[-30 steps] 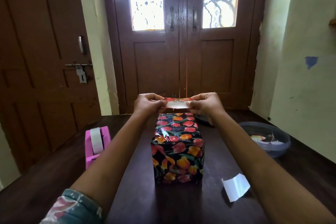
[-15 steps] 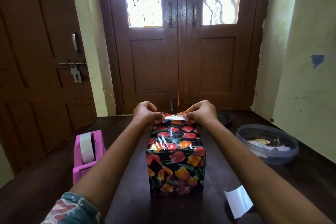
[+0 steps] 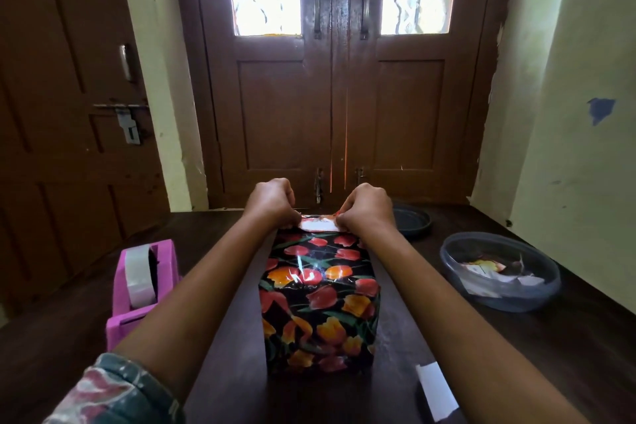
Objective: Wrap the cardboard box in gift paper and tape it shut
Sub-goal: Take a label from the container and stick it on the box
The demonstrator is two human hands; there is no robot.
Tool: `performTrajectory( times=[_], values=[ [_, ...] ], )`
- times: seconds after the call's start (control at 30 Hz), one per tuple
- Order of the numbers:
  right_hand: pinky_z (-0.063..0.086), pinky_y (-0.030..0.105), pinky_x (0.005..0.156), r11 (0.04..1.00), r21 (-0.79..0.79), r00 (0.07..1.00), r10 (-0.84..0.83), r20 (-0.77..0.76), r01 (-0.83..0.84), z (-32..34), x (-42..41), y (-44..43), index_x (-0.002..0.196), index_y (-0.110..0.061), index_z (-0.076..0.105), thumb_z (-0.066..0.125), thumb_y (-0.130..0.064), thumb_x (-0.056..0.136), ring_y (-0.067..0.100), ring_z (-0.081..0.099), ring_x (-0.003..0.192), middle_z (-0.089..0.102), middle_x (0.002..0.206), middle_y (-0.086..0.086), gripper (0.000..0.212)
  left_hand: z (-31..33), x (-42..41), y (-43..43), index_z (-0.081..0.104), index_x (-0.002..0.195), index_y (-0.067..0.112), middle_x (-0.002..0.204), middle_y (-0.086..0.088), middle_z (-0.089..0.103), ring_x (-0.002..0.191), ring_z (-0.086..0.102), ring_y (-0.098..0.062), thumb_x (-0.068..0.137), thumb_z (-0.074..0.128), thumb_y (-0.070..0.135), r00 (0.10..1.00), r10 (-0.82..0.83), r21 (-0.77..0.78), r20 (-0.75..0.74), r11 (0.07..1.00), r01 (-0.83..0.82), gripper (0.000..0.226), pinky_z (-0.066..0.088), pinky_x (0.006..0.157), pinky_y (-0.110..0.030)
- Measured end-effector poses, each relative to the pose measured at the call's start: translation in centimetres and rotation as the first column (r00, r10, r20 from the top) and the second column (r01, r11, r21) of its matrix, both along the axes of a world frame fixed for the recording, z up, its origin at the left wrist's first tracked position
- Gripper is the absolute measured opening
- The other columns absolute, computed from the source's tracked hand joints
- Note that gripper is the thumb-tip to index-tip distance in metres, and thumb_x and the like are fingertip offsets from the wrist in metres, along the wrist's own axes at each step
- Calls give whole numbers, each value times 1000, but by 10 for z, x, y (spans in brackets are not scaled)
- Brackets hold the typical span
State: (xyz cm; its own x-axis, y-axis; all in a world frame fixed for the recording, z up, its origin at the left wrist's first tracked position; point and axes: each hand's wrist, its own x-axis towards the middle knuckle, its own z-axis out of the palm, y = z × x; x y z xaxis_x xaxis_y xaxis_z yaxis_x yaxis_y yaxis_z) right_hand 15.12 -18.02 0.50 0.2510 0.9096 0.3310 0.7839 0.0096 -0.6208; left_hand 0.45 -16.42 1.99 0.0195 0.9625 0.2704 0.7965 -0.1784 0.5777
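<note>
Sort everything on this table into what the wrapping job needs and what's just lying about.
In use: wrapped box; white strip at its far top edge, pinched by left hand and right hand; pink tape dispenser.
Lying about: tub of scraps; dark lid; white paper slip.

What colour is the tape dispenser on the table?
Pink, seen in the head view: the tape dispenser stands left of the wrapped box.

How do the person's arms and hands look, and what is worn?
The left hand and right hand are bare: no gloves, rings or watch visible. A blue-grey sleeve with pink and white patches shows on the left arm; the right forearm is uncovered.
</note>
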Motion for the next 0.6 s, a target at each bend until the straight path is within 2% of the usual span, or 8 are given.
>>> performTrajectory(
  times=[0.07,0.17,0.2,0.3,0.37,0.43,0.53,0.6],
  values=[
    [56,35,80,1000,-18,1000,-21,17,21,-2,3,2,94,-6,71,75,-17,77,22,64,94,68,96,10,21,0,1,2,52,82,18,97,-1,55,91,54,-15,75,76,11,999,3,-15,-50,1000,-4,26,48,73,-27],
    [55,32,80,999,-44,1000,-20,-5,19,-5,10,0,94,-7,71,75,-21,77,20,63,96,68,98,8,22,-4,-5,3,51,89,18,96,-1,53,93,52,-16,76,76,19,998,23,-47,-62,999,-26,28,47,74,-29],
    [53,31,80,999,-50,999,-12,-29,11,-6,13,-3,94,-7,71,74,-23,78,19,62,97,68,99,7,23,-7,-10,3,50,90,17,93,-1,53,90,52,-16,77,75,21,1000,16,-93,-10,996,-17,28,46,70,-27],
    [49,29,79,994,-104,989,14,-148,-30,-10,22,-7,96,-9,67,70,-29,81,18,59,101,66,103,5,25,-13,-22,-5,55,89,11,76,-3,55,64,52,-13,83,70,24,938,37,-352,344,931,92,21,42,45,-21],
    [50,33,86,987,-155,975,15,-221,-50,-12,24,-7,106,-11,59,70,-33,80,20,57,105,62,112,7,36,-17,-24,-12,58,99,7,72,-4,56,57,50,-11,88,63,30,887,111,-437,448,893,109,25,41,37,-16],
    [50,37,90,979,-195,971,14,-237,-62,-10,23,-5,116,-11,53,70,-34,80,22,54,110,57,119,8,47,-19,-22,-11,57,108,7,79,-6,58,62,52,-12,89,60,37,866,124,-418,485,902,104,37,42,40,-17],
    [50,38,91,976,-205,968,15,-250,-68,-8,21,-5,121,-10,51,71,-31,80,22,54,110,56,122,9,50,-21,-14,-3,53,122,1,112,-13,62,90,60,-21,82,65,46,892,102,-374,441,924,79,62,47,62,-25],
    [50,38,91,977,-199,965,18,-260,-72,-9,21,-5,119,-9,53,70,-30,81,22,55,109,58,119,8,47,-21,-12,1,58,116,1,105,-10,65,85,61,-18,80,69,42,903,118,-366,413,929,46,56,46,62,-24]
  ],
)
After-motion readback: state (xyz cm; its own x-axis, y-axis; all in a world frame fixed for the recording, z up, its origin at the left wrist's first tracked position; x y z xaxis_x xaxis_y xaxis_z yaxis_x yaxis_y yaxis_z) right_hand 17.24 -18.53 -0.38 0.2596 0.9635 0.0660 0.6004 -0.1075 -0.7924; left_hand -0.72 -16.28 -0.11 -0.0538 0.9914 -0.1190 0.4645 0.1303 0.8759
